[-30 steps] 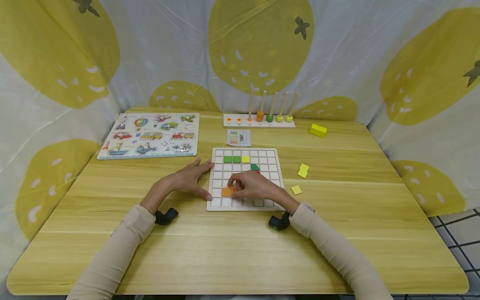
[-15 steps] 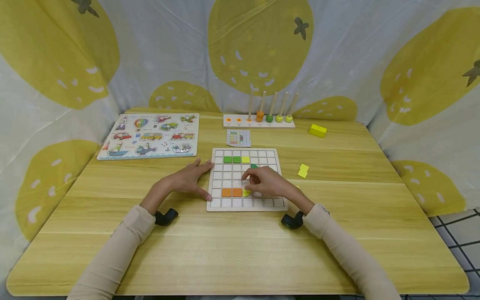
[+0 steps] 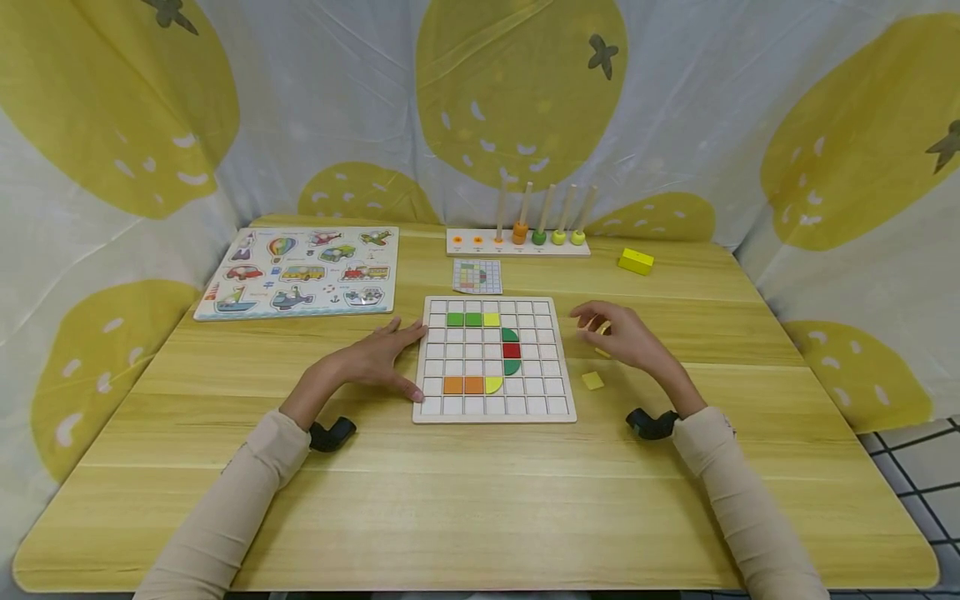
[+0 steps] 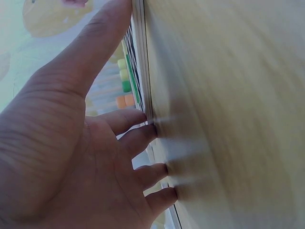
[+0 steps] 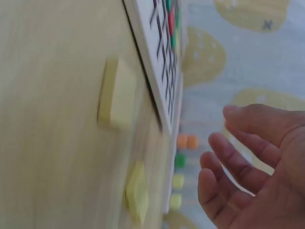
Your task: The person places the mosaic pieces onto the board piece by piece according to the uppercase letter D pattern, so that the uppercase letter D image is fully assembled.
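A white grid board [image 3: 457,406] lies in front of the person, with coloured tiles in its cells. Along the top are two green squares and a yellow square [image 3: 491,319]. A red square [image 3: 512,351] sits between two green rounded pieces, and two orange squares adjoin a yellow rounded tile [image 3: 493,384] near the bottom. The left hand [image 3: 375,358] rests at the board's left edge, fingers spread and touching it. Right of the board, the right hand [image 3: 621,333] hovers over loose yellow tiles, fingers loosely bent around nothing. One yellow tile [image 3: 592,380] lies uncovered; the others are partly hidden.
A pattern card [image 3: 477,276] lies behind the board, and a peg stand with coloured beads [image 3: 517,242] stands farther back. The vehicle picture puzzle [image 3: 300,275] is at the back left. A yellow block [image 3: 636,261] sits at the back right.
The right hand has moved from the orange tiles to the yellow rounded tile, then off the board rightward to the loose yellow tiles. The left hand has stayed put.
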`<state>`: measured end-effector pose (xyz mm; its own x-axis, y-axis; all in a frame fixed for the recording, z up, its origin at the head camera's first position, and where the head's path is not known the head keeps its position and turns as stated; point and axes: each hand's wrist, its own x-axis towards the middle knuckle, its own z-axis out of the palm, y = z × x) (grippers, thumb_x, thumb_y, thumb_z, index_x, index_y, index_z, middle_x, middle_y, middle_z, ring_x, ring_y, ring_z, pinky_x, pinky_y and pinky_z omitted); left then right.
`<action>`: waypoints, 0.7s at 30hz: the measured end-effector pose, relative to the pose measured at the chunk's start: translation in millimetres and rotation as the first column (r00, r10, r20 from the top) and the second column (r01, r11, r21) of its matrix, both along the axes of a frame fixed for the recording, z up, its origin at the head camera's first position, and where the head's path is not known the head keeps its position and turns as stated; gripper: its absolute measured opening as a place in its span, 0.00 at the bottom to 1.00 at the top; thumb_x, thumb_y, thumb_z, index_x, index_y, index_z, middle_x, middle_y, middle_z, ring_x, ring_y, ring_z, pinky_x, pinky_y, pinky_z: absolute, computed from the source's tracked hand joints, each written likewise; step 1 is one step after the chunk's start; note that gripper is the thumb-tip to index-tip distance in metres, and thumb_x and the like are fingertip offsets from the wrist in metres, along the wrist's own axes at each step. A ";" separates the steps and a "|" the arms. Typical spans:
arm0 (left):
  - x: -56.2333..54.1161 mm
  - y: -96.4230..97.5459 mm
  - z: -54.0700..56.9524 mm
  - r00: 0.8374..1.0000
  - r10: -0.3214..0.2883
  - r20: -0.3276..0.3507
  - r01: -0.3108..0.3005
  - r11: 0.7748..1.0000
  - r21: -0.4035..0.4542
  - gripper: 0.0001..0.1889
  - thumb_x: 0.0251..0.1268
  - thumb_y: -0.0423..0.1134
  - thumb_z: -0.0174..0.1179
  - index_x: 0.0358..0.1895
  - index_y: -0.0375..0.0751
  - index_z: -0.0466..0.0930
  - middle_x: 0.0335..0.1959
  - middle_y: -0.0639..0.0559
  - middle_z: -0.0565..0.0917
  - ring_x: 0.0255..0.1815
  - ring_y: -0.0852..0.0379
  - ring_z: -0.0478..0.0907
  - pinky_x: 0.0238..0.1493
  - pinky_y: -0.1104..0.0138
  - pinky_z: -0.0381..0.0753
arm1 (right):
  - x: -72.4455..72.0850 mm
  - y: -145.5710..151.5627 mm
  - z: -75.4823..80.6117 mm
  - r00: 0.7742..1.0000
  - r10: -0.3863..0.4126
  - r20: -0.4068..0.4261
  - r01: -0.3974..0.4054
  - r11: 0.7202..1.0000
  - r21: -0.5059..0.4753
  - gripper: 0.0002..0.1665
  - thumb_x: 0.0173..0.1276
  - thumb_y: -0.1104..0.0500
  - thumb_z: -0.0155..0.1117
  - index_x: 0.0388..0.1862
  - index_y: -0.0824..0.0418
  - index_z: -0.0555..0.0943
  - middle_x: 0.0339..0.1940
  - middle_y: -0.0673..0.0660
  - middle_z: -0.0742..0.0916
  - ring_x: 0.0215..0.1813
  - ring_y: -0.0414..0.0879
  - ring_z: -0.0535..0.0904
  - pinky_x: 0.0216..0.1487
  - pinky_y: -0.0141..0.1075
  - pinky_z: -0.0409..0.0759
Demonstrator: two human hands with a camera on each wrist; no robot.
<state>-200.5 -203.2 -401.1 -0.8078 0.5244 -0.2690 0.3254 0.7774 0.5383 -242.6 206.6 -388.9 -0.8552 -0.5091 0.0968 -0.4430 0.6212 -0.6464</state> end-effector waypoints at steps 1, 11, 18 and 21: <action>0.1 0.0 0.3 1.000 -0.001 -0.001 0.001 1.000 0.001 0.59 0.45 0.61 0.72 0.77 0.40 0.47 0.78 0.42 0.45 0.76 0.34 0.31 0.69 0.37 0.44 | -1.7 8.3 0.0 1.000 -0.014 0.001 0.014 1.000 -0.002 0.19 0.69 0.63 0.61 0.58 0.66 0.77 0.46 0.63 0.82 0.46 0.53 0.78 0.45 0.47 0.77; 1.2 -0.3 1.1 1.000 -0.004 -0.007 0.004 1.000 0.005 0.59 0.45 0.60 0.72 0.77 0.39 0.47 0.78 0.41 0.45 0.76 0.33 0.31 0.69 0.37 0.43 | -15.0 56.5 -12.2 0.997 -0.027 0.072 0.024 0.999 0.043 0.22 0.68 0.69 0.57 0.61 0.69 0.75 0.56 0.71 0.78 0.51 0.63 0.77 0.47 0.52 0.77; 0.8 0.4 1.1 1.000 -0.008 -0.008 0.008 1.000 0.005 0.59 0.45 0.60 0.72 0.77 0.39 0.47 0.78 0.42 0.45 0.76 0.33 0.31 0.69 0.37 0.43 | -19.9 64.7 -21.5 0.992 0.035 0.122 -0.044 0.997 0.068 0.25 0.66 0.74 0.55 0.63 0.69 0.73 0.50 0.72 0.76 0.39 0.52 0.71 0.36 0.36 0.70; 0.7 0.8 1.5 1.000 -0.005 -0.005 0.005 1.000 0.000 0.59 0.45 0.60 0.72 0.77 0.40 0.47 0.78 0.42 0.45 0.76 0.33 0.31 0.69 0.37 0.44 | -22.5 65.5 -23.9 0.993 0.043 0.109 -0.053 0.995 0.089 0.24 0.66 0.74 0.55 0.62 0.69 0.74 0.48 0.71 0.76 0.37 0.50 0.69 0.34 0.36 0.69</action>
